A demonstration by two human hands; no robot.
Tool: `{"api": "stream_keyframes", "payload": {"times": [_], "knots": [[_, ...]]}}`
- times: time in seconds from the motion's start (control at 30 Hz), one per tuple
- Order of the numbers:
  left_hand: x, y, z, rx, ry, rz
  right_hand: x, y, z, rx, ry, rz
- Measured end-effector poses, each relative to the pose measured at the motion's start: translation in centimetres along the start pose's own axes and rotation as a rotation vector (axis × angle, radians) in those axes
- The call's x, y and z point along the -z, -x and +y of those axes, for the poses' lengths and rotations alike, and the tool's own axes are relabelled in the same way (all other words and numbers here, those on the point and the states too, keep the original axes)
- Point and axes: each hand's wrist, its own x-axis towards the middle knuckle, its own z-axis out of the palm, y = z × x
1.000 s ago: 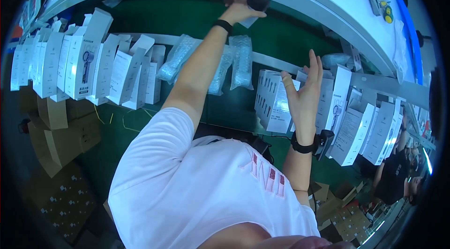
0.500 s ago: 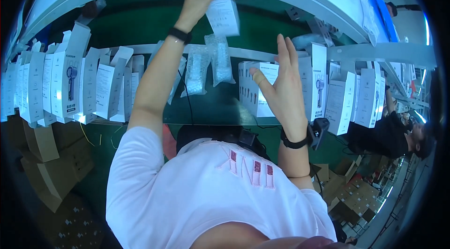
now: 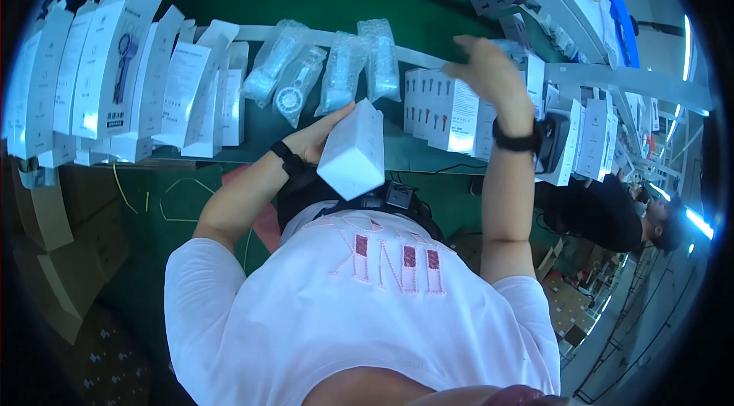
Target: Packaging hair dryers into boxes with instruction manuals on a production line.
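My left hand (image 3: 319,135) grips a small white carton (image 3: 352,152) from its left side, close in front of my waist and tilted with one end toward me. My right hand (image 3: 493,79) is raised over the cartons right of centre, slightly blurred, its thumb and fingers apart and nothing seen in them. Below it stands a white carton printed with rows of small handheld fans (image 3: 430,108). Beyond my left hand lie several bubble-wrapped items, among them a bubble-wrapped piece with a round, fan-like head (image 3: 292,96) and a longer bubble-wrapped bundle (image 3: 379,60).
A row of white cartons with raised flaps (image 3: 115,62) lines the left of the green bench. More upright white cartons (image 3: 592,138) stand at the right. Brown cardboard boxes (image 3: 69,268) lie below left. A person in black (image 3: 604,215) is at the far right.
My left hand has brought the white carton from the far side back toward my body. My right hand has shifted right and away from me. The view has shifted too.
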Motion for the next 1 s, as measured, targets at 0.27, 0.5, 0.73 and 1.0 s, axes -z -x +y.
{"api": "stream_keyframes", "payload": {"times": [0.27,0.5,0.73,1.0], "knots": [[-0.6,3.3,-0.9,-0.086,0.16,-0.284,-2.3,-18.0,4.4,-0.233,-0.039,0.147],[-0.9,7.0,-1.2,-0.105,0.161,0.05,-6.3,-27.1,16.2,-0.486,-0.392,0.307],[-0.3,8.4,-1.2,-0.212,-0.002,0.16,-9.1,-29.7,21.1,-0.565,-0.357,0.664],[-5.0,9.1,-0.8,-0.422,-0.055,0.229,-11.8,-33.0,25.7,-0.04,0.048,0.588]]}}
